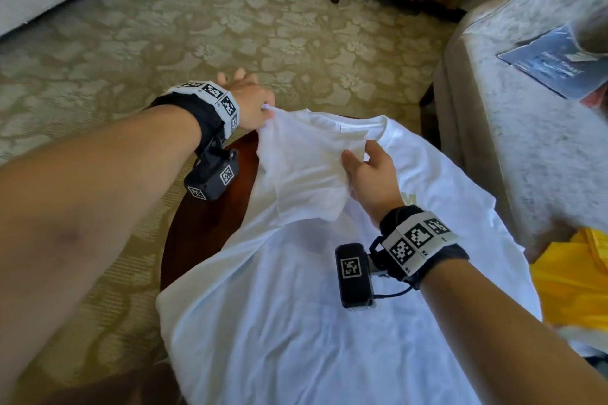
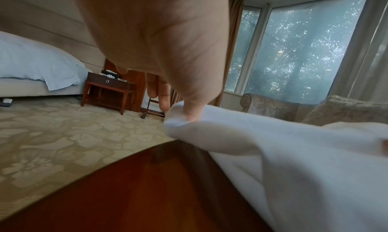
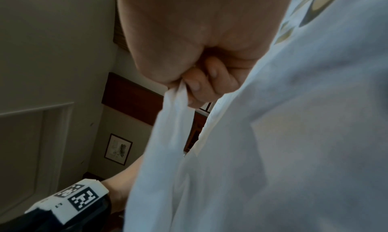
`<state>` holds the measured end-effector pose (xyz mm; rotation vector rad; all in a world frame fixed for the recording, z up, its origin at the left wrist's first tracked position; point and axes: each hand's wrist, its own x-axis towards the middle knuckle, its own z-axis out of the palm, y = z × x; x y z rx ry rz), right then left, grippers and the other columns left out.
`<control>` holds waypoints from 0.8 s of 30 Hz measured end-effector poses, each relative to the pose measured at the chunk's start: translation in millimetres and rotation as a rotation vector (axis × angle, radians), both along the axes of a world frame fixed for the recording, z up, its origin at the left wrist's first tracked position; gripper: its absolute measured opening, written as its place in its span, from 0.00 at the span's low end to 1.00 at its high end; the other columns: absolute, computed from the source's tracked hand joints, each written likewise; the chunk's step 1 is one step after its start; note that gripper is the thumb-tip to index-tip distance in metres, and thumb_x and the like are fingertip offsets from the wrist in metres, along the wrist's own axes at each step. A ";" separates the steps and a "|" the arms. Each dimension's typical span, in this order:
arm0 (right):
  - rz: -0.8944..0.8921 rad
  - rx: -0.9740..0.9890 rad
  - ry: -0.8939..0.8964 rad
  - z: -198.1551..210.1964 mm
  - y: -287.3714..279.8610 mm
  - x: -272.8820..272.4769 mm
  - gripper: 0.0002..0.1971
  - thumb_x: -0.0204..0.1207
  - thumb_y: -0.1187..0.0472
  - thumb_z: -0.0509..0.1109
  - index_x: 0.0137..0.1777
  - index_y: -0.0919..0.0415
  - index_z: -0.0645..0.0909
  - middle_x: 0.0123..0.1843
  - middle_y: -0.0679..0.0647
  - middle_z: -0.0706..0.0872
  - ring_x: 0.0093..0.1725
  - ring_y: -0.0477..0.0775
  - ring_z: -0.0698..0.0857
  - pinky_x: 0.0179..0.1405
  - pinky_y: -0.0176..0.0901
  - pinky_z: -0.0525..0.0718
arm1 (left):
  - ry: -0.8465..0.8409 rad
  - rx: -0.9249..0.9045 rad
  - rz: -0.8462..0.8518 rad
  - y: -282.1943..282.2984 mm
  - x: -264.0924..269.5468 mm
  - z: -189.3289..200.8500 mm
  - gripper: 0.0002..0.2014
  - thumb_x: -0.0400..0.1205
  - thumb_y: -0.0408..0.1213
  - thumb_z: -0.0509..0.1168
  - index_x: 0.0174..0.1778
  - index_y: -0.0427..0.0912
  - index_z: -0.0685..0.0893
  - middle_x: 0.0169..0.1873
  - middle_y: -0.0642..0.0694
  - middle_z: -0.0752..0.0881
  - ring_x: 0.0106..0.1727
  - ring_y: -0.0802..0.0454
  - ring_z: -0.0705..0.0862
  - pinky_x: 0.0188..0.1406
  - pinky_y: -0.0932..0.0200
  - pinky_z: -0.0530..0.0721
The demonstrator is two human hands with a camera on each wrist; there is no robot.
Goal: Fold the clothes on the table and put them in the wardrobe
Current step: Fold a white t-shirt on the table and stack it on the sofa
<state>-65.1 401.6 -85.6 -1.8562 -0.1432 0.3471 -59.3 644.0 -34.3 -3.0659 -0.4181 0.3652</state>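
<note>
Both hands pinch the white T-shirt's (image 1: 296, 289) sleeve: left hand (image 1: 250, 102) at the worktop's (image 1: 210, 223) far edge, right hand (image 1: 371, 174) beside the collar. Keep the sleeve taut. Lay it flat across the chest, I'd judge.

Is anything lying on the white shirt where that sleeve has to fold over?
Nothing visible does. Left hand and right hand pinch the lifted sleeve of the white shirt; its chest is bare. The yellow garment lies off to the right.

Both hands (image 1: 250, 102) (image 1: 368, 174) pinch white shirt's (image 1: 296, 289) sleeve.
</note>
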 end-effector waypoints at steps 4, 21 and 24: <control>0.021 -0.096 -0.005 3.2 -3.8 -1.1 0.24 0.71 0.42 0.69 0.61 0.57 0.81 0.41 0.50 0.88 0.41 0.54 0.87 0.52 0.49 0.84 | -0.044 0.029 0.050 -0.9 -2.9 -0.7 0.11 0.84 0.41 0.54 0.57 0.47 0.78 0.62 0.40 0.72 0.66 0.41 0.64 0.56 0.43 0.61; 0.182 -0.256 0.006 30.7 -7.7 -103.8 0.13 0.79 0.53 0.72 0.59 0.56 0.80 0.42 0.53 0.88 0.31 0.46 0.86 0.33 0.37 0.79 | -0.313 -0.658 0.488 -31.7 -175.0 -1.7 0.04 0.85 0.39 0.63 0.50 0.42 0.78 0.47 0.45 0.78 0.48 0.48 0.79 0.54 0.55 0.77; 0.337 -0.258 -0.005 35.3 -1.0 -140.7 0.13 0.80 0.56 0.70 0.64 0.51 0.81 0.55 0.56 0.89 0.46 0.53 0.88 0.47 0.43 0.85 | -0.279 -0.743 0.578 -52.6 -225.4 -6.9 0.07 0.83 0.38 0.65 0.41 0.46 0.74 0.36 0.51 0.72 0.39 0.53 0.73 0.43 0.58 0.72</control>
